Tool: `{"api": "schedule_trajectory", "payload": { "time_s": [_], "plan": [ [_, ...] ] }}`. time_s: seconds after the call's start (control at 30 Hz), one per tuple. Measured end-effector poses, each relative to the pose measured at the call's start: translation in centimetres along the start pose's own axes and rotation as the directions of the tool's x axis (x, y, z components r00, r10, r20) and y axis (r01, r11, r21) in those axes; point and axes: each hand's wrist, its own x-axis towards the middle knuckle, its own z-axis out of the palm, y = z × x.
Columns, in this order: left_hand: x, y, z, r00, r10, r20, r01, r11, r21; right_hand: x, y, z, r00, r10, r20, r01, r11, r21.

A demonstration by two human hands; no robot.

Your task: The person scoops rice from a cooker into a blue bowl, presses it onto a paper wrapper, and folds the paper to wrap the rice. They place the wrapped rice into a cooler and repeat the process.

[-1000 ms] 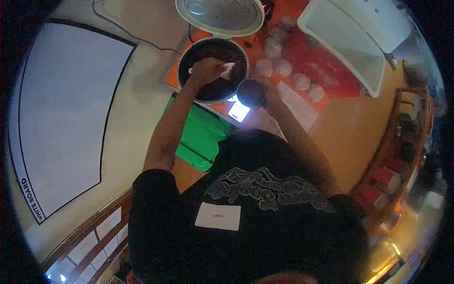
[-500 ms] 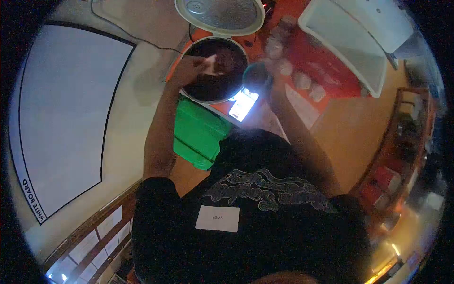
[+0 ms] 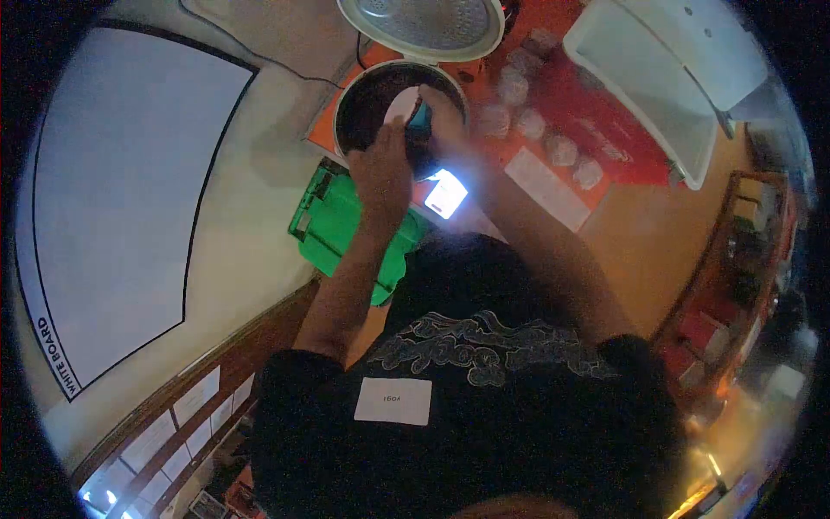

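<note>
Over the open rice cooker (image 3: pixel 339 130) both hands come close together. In my right hand (image 3: pixel 445 117) is a teal cup (image 3: pixel 420 118), tilted above the dark pot. My left hand (image 3: pixel 380 164) is closed, its fingertips at the lower edge of a white rounded piece (image 3: pixel 402 104) that lies against the cup; I cannot tell whether this is a paddle or the cup's contents. Behind them the cooker's lid (image 3: pixel 424 22) stands raised. A lit phone (image 3: pixel 446 195) glows just below the right wrist.
Several clear rounded plastic-looking bundles (image 3: pixel 530 124) line the red cloth (image 3: pixel 605 130). A white sheet (image 3: pixel 546 189) lies near them, with a white tub (image 3: pixel 648 78) beyond. A green plastic box (image 3: pixel 333 225) stands below the cooker. At left, a whiteboard (image 3: pixel 130 199) hangs on the wall.
My left hand has moved back from the pot's left side, toward its front. My right hand has brought the teal cup left, over the pot, beside the white piece. The view has shifted slightly.
</note>
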Motion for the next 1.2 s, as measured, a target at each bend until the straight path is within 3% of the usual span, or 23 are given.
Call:
{"api": "schedule_trajectory", "payload": {
  "time_s": [0.1, 0.2, 0.23, 0.27, 0.3, 0.33, 0.4, 0.43, 0.5, 0.53, 0.57, 0.6, 0.7, 0.77, 0.8, 0.87, 0.9, 0.93, 1.03, 1.07, 1.13, 1.17, 1.2],
  "plan": [
    [-0.9, 0.2, 0.6, 0.997, 0.041, -0.072, -0.03, 0.99, 0.14, 0.5, 1.5, -0.6, 0.996, -0.059, -0.065, 0.056, 0.997, -0.045],
    [0.6, -0.7, -1.6, 0.995, 0.047, -0.088, -0.051, 0.998, -0.037, 0.3, 0.5, -0.7, 0.998, 0.011, 0.064, -0.014, 0.999, 0.051],
    [1.0, -0.8, -2.5, 0.977, -0.206, 0.054, 0.211, 0.972, -0.107, -2.7, -2.6, 1.5, 0.997, 0.054, 0.052, -0.06, 0.991, 0.118],
    [1.2, -1.1, -3.1, 0.879, -0.427, 0.212, 0.459, 0.878, -0.137, -4.4, -4.4, 2.7, 0.995, 0.096, 0.039, -0.101, 0.977, 0.189],
    [0.5, -1.9, -2.9, 0.905, -0.41, 0.118, 0.421, 0.814, -0.4, -4.1, -4.1, 2.4, 0.995, 0.089, 0.033, -0.094, 0.977, 0.193],
    [0.3, -2.7, -2.0, 0.908, -0.402, 0.116, 0.413, 0.817, -0.403, -3.4, -3.6, 2.0, 0.994, 0.108, 0.02, -0.109, 0.975, 0.195],
    [0.1, -3.5, -1.1, 0.968, -0.215, -0.13, 0.108, 0.823, -0.558, -3.0, -3.2, 1.6, 0.992, 0.125, 0.007, -0.124, 0.972, 0.199],
    [0.1, -3.4, -1.0, 0.968, -0.213, -0.132, 0.106, 0.824, -0.556, -3.3, -3.3, 1.7, 0.991, 0.131, -0.015, -0.126, 0.974, 0.19],
    [-0.3, -2.7, -0.9, 0.996, -0.087, 0.02, 0.083, 0.817, -0.571, -2.9, -2.4, 1.4, 0.99, 0.139, -0.031, -0.131, 0.975, 0.181],
    [-0.5, -2.3, -1.1, 0.996, -0.088, 0.019, 0.083, 0.819, -0.568, -1.6, -0.8, 0.3, 0.992, 0.062, 0.111, -0.082, 0.978, 0.192],
    [-0.8, -1.6, -1.4, 0.989, -0.088, 0.123, 0.143, 0.807, -0.573, -1.0, 0.1, -0.4, 0.969, -0.019, 0.248, -0.035, 0.977, 0.209],
    [-0.9, -1.2, -1.6, 0.971, -0.084, 0.223, 0.2, 0.795, -0.572, -1.4, -0.4, -0.1, 0.968, -0.022, 0.25, -0.031, 0.978, 0.208],
    [-0.9, -1.2, -2.2, 0.946, -0.027, 0.324, 0.216, 0.796, -0.566, -3.0, -1.2, 0.1, 0.995, 0.042, 0.093, -0.053, 0.991, 0.124],
    [-0.8, -2.3, -2.5, 0.928, 0.023, 0.372, 0.2, 0.811, -0.55, -1.8, -0.3, -0.9, 0.997, 0.053, 0.059, -0.042, 0.983, -0.176],
    [-0.3, -3.5, -2.1, 0.915, 0.052, 0.4, 0.224, 0.759, -0.612, -1.9, -1.6, -0.2, 0.997, 0.041, 0.066, -0.028, 0.983, -0.184],
    [0.0, -4.5, -3.2, 0.891, 0.083, 0.446, 0.268, 0.696, -0.666, -5.1, -4.6, 2.1, 0.978, 0.209, -0.012, -0.209, 0.973, -0.097],
    [1.3, -4.4, -5.4, 0.773, -0.044, 0.633, 0.536, 0.579, -0.615, -5.5, -5.5, 2.5, 0.969, 0.227, 0.101, -0.227, 0.974, -0.007],
    [2.0, -4.7, -6.8, 0.591, -0.131, 0.796, 0.76, 0.422, -0.495, -5.3, -5.4, 2.5, 0.968, 0.229, 0.101, -0.23, 0.973, -0.003],
    [2.6, -6.1, -6.6, 0.574, -0.189, 0.797, 0.797, 0.353, -0.49, -4.1, -5.9, 2.4, 0.97, 0.231, 0.074, -0.235, 0.97, 0.062],
    [2.8, -5.9, -5.9, 0.578, -0.186, 0.794, 0.793, 0.356, -0.494, -4.0, -5.8, 2.4, 0.973, 0.221, 0.062, -0.223, 0.974, 0.03],
    [2.8, -4.7, -3.7, 0.913, -0.06, 0.403, 0.368, 0.548, -0.751, -3.1, -4.7, 1.8, 0.975, 0.216, 0.054, -0.216, 0.976, -0.007],
    [2.4, -4.4, -2.9, 0.911, -0.065, 0.406, 0.373, 0.547, -0.749, -2.2, -3.4, 1.0, 0.972, 0.211, 0.101, -0.214, 0.976, 0.025],
    [2.1, -4.1, -1.9, 0.926, -0.016, 0.376, 0.282, 0.691, -0.666, -1.7, -2.7, 0.5, 0.968, 0.201, 0.148, -0.211, 0.976, 0.058]
  ]
}}
